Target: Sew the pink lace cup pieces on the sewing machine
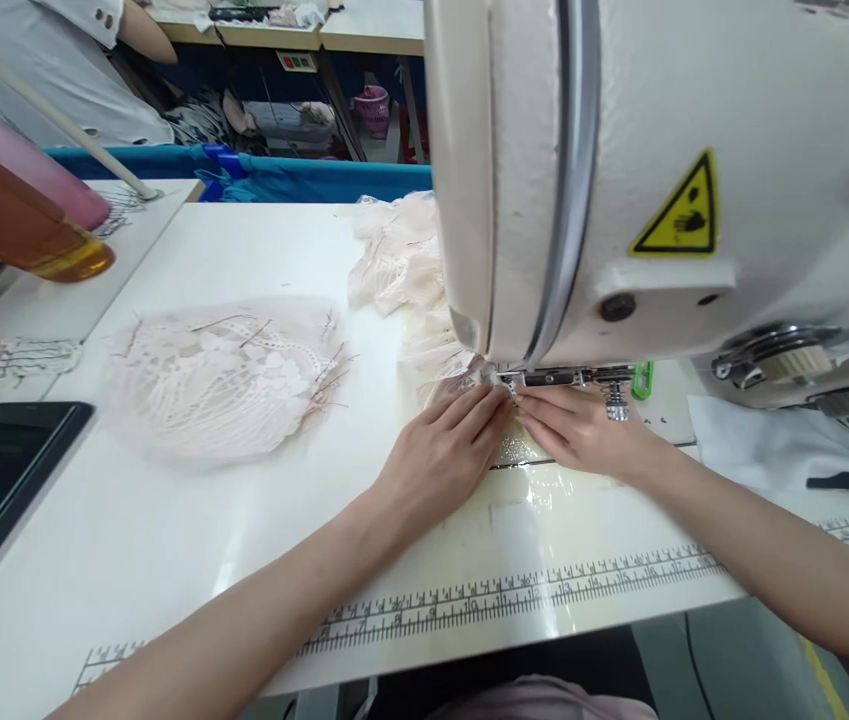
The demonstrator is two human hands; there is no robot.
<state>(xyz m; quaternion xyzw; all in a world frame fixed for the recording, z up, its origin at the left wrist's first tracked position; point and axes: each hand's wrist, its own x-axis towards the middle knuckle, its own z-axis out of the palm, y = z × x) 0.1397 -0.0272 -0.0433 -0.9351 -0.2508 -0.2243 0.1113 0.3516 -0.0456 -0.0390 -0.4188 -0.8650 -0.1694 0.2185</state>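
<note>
Pale pink lace fabric [398,255] lies bunched on the sewing machine's bed and runs toward the needle area. My left hand [450,445] presses its front edge from the left, fingers close together and pointing at the presser foot [555,377]. From the other side, my right hand [581,428] meets it, fingertips pinching at the fabric edge just in front of the foot. The fingertips nearly touch; the needle and part of the fabric are hidden by the white machine head [529,180]. Further left, a separate lace piece [221,380] with loose brown threads lies flat.
A dark tablet or phone [11,490], an amber drink bottle [19,215] and a pink bottle [41,150] stand at left. A printed ruler [469,605] follows the front edge. White cloth [776,445] lies at right. Another person's sleeve [90,15] shows behind.
</note>
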